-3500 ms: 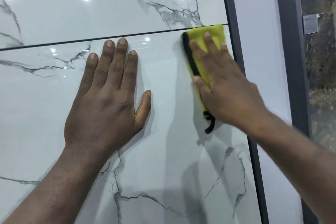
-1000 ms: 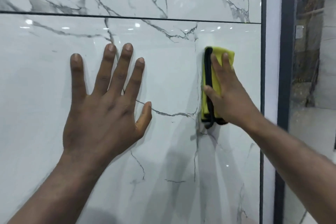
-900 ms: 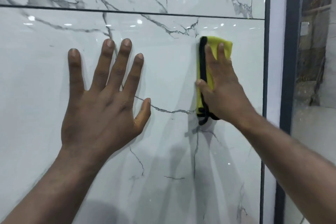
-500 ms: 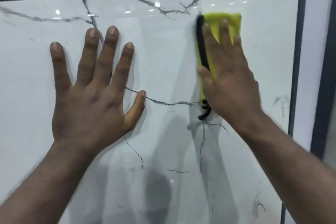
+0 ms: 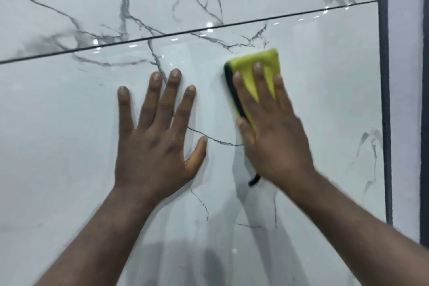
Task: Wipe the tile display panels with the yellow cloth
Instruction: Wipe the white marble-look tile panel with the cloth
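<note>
A glossy white marble-look tile panel (image 5: 69, 137) with grey veins fills the view, and a second panel (image 5: 92, 2) sits above it across a thin dark joint. My right hand (image 5: 274, 137) presses a folded yellow cloth (image 5: 257, 59) with a black edge flat against the lower panel, fingers straight and spread over it. A black loop of the cloth hangs out below the palm. My left hand (image 5: 157, 144) rests flat on the same panel, fingers spread, just left of the cloth.
A dark vertical frame strip (image 5: 384, 90) borders the panels on the right, with a pale wall strip (image 5: 404, 100) beyond it. Ceiling lights reflect in the upper panel.
My right hand and the cloth have slid left, away from the frame strip and closer to my left hand. The view has shifted so the joint sits lower and slants.
</note>
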{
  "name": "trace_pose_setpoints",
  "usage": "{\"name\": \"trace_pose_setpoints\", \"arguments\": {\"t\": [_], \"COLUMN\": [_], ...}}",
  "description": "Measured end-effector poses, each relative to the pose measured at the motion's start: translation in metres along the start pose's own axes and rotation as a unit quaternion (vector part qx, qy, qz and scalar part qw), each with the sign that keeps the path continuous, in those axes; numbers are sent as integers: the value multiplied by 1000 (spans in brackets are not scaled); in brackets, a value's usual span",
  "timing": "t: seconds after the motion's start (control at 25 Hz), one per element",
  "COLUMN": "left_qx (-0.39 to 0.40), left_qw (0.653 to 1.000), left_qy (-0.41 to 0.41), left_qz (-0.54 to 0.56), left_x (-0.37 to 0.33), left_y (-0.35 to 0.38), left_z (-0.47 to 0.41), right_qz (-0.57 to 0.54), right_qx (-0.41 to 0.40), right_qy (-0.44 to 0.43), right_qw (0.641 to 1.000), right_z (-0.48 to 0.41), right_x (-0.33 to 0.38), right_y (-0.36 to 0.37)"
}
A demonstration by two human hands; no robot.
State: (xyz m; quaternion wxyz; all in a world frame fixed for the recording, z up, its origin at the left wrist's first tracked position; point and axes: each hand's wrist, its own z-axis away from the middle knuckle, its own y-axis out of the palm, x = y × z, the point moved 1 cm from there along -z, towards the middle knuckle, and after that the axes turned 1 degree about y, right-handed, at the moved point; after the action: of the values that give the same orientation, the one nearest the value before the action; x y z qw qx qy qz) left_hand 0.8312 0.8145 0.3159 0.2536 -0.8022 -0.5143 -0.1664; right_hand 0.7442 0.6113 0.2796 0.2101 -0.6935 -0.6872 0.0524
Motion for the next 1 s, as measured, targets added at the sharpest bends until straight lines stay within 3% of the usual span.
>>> {"name": "trace_pose_setpoints", "arguments": {"t": [0.12, 0.28, 0.4, 0.52, 0.6, 0.72, 0.8, 0.88, 1.0], "left_qx": [-8, -16, -26, -33, -27, 2, 15, 19, 24], "left_qw": [999, 997, 999, 999, 999, 999, 999, 1000, 1000], "left_qy": [20, -17, -24, -28, -25, -28, -26, -15, -12], "left_qz": [46, 72, 36, 25, 12, 25, 27, 12, 16], "left_x": [20, 61, 87, 116, 133, 147, 146, 145, 145], "left_y": [-10, -29, -45, -57, -59, -54, -46, -41, -37], "left_z": [17, 45, 60, 79, 91, 105, 110, 114, 116], "right_qz": [11, -25, -7, 33, 62, -18, -50, -39, -46], "right_qx": [31, 30, -9, 25, 25, -22, -50, -27, 0], "right_qy": [-41, 118, 32, -74, -34, 105, 66, 19, 5], "right_qw": [999, 992, 999, 996, 997, 994, 995, 999, 999], "right_z": [47, 3, -1, 66, 65, 6, 1, 43, 96], "right_x": [4, 20, 82, 110, 91, 94, 131, 166, 166], "right_y": [15, 4, 10, 37, 43, 37, 45, 64, 75]}}
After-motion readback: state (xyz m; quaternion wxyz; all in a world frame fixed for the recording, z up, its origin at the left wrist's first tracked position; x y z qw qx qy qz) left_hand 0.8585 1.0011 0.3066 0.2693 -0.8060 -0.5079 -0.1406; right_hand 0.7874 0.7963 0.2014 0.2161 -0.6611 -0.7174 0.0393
